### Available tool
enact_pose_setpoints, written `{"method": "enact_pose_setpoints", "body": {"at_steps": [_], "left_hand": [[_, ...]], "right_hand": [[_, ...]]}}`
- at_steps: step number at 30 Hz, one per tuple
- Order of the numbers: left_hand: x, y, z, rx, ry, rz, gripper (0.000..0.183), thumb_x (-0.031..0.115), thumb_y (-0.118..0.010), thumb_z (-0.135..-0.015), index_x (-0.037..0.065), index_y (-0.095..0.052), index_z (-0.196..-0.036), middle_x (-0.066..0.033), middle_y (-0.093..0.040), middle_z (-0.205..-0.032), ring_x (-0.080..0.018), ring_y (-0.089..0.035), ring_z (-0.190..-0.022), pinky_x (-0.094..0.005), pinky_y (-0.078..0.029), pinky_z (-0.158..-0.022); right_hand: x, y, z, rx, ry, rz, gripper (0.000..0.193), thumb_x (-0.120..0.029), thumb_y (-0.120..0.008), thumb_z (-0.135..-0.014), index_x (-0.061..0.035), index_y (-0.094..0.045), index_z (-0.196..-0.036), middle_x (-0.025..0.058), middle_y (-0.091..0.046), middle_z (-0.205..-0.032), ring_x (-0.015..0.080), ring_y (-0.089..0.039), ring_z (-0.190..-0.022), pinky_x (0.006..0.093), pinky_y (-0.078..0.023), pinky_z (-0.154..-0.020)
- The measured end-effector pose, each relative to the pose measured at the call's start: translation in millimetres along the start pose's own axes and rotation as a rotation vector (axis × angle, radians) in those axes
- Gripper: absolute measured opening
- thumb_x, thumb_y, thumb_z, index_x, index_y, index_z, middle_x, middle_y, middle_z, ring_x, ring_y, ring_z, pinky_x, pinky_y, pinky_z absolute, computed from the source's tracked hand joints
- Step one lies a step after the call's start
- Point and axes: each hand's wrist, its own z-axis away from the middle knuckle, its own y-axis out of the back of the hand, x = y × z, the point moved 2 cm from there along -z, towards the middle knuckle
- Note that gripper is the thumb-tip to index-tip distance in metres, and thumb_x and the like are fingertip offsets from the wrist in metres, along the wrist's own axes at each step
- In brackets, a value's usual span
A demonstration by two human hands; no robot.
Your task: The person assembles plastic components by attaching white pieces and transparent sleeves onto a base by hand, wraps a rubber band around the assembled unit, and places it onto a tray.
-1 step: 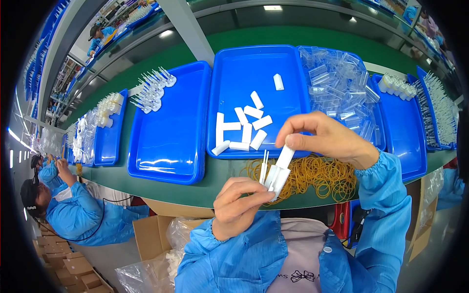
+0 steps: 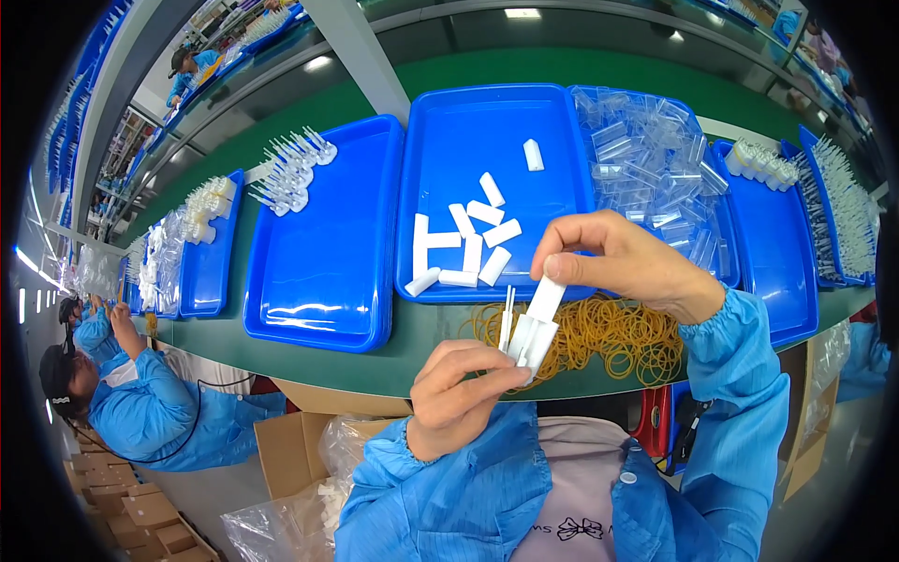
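My left hand (image 2: 454,398) pinches a white plastic holder (image 2: 532,345) by its lower end, above the bench's front edge. Two thin white rods (image 2: 508,317) rise beside that holder from the same fingers. Between thumb and forefinger my right hand (image 2: 623,267) grips a flat white plastic piece (image 2: 547,302). Its lower end meets the top of the holder; I cannot tell how far it sits inside. Beneath and behind the hands lies a heap of yellow-brown rubber bands (image 2: 623,342).
A blue tray (image 2: 492,108) ahead carries several white blocks (image 2: 473,253). Clear plastic sleeves (image 2: 641,169) fill the tray to its right. In the left tray (image 2: 318,272) stand white pronged parts (image 2: 295,169). An open carton (image 2: 281,454) is below left; a co-worker in blue (image 2: 169,403) sits at left.
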Motion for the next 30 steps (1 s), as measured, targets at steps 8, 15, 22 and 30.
{"method": "enact_pose_setpoints", "body": {"at_steps": [8,15,22,30], "left_hand": [[15,-1,-7,-0.035,0.057,-0.056,0.031,-0.011,-0.07,-0.057,0.006,-0.071,-0.082,-0.0057,-0.063,-0.085,-0.0224,-0.059,-0.076,-0.0323,-0.048,-0.065],[15,-12,6,0.145,0.04,-0.068,0.033,-0.007,-0.072,-0.06,0.002,-0.069,-0.092,-0.0086,-0.063,-0.088,-0.0232,-0.06,-0.079,-0.0326,-0.049,-0.066],[-1,-9,7,0.163,0.289,0.184,0.024,-0.003,-0.072,-0.071,-0.002,-0.066,-0.095,-0.0128,-0.064,-0.089,-0.021,-0.062,-0.082,-0.0295,-0.05,-0.075],[-19,-6,17,0.226,0.448,0.315,0.018,-0.001,-0.069,-0.079,-0.002,-0.063,-0.096,-0.0114,-0.06,-0.097,-0.0175,-0.059,-0.087,-0.0279,-0.05,-0.077]], "right_hand": [[15,-4,-3,0.043,-0.093,-0.128,0.021,-0.025,-0.067,-0.086,-0.0042,-0.065,-0.083,0.0046,-0.065,-0.087,0.0113,-0.057,-0.083,0.0261,-0.044,-0.078],[8,-32,14,0.061,0.148,0.159,0.013,-0.018,-0.066,-0.086,-0.0053,-0.067,-0.085,0.0028,-0.062,-0.085,0.012,-0.053,-0.088,0.0275,-0.042,-0.079],[9,-44,22,0.177,0.252,0.289,0.015,-0.019,-0.062,-0.088,-0.006,-0.066,-0.095,0.0041,-0.061,-0.09,0.0136,-0.054,-0.087,0.0283,-0.043,-0.079],[24,58,-71,0.491,0.41,0.945,0.037,-0.035,-0.057,-0.086,-0.0049,-0.059,-0.108,0.0135,-0.063,-0.094,0.0305,-0.058,-0.09,0.0424,-0.045,-0.078]]}}
